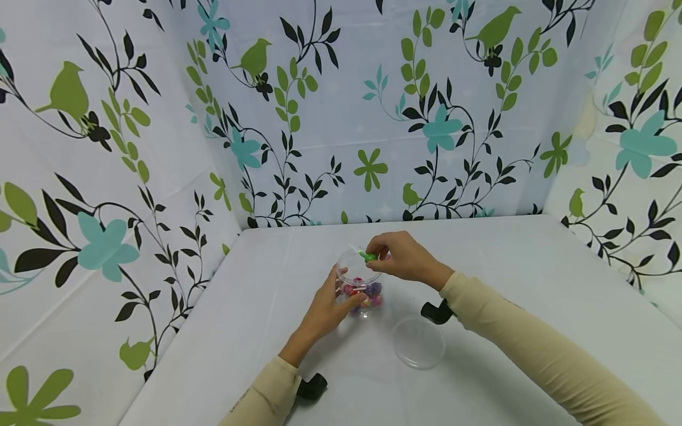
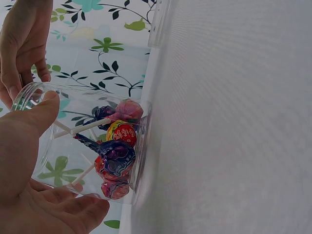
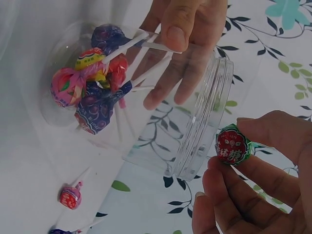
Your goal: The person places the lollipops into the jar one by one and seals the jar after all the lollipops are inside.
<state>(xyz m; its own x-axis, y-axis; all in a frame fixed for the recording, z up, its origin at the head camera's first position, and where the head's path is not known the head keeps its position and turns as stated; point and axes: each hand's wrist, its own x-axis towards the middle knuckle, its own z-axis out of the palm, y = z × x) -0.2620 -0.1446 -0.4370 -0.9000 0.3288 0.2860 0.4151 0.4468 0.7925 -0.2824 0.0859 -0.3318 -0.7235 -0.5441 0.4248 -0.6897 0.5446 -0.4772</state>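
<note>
A clear plastic jar (image 1: 359, 267) with no lid on it stands in the grip of my left hand (image 1: 324, 307), whose thumb and fingers wrap its side. Several wrapped lollipops (image 2: 117, 151), in purple, pink, red and yellow, lie at the jar's bottom with their white sticks pointing up. At the jar's mouth, my right hand (image 1: 402, 257) pinches a green lollipop (image 3: 234, 145) with a red label between thumb and fingers. Its stick is hard to make out.
A round clear lid (image 1: 418, 343) lies on the white table (image 1: 479, 242), nearer than the jar and to its right. A red-pink lollipop (image 3: 70, 197) and a purple lollipop (image 3: 61, 231) lie on the table beyond the jar. A leaf-and-bird patterned cloth (image 1: 341, 118) surrounds the table.
</note>
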